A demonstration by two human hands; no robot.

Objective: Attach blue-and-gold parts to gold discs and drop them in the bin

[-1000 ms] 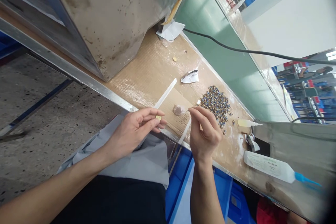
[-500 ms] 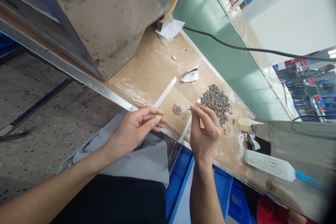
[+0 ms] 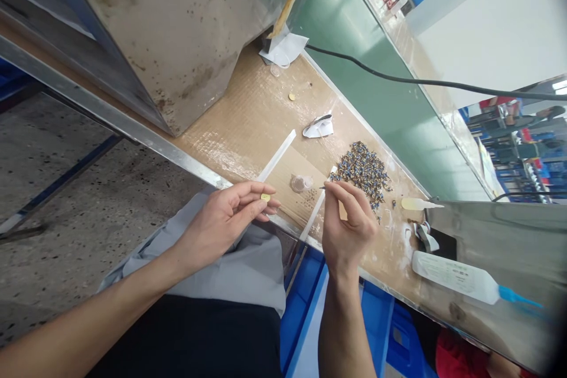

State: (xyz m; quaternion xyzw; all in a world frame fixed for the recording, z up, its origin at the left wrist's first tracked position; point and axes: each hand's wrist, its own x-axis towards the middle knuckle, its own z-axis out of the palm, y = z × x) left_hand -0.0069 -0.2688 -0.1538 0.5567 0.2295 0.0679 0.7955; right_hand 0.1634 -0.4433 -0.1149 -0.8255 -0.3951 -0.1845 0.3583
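Observation:
Between the thumb and fingers of my left hand (image 3: 237, 208) is a small round yellow disc (image 3: 265, 197), held over the bench's front edge. My right hand (image 3: 348, 218) pinches a thin dark pointed tool (image 3: 323, 188); most of it is hidden by the fingers, so its kind does not show. The tool's tip points left, toward a small clear dish (image 3: 302, 183) on the cardboard, and is apart from it. Tiny specks (image 3: 309, 198) lie scattered beside the dish. Just beyond my right hand spreads a pile of small blue and gold metal parts (image 3: 364, 174).
Crumpled white paper (image 3: 319, 127) and another yellow disc (image 3: 291, 97) lie farther back. To the right are a small yellowish bottle (image 3: 414, 204), a tape roll (image 3: 426, 236) and a large white bottle (image 3: 456, 276) with a blue nozzle. A metal housing (image 3: 177, 29) stands left; a black cable (image 3: 376, 74) crosses behind.
My right hand has moved slightly to the right, taking the tool's tip away from the clear dish. The left hand stays almost in place, with the yellow disc showing its face a little more.

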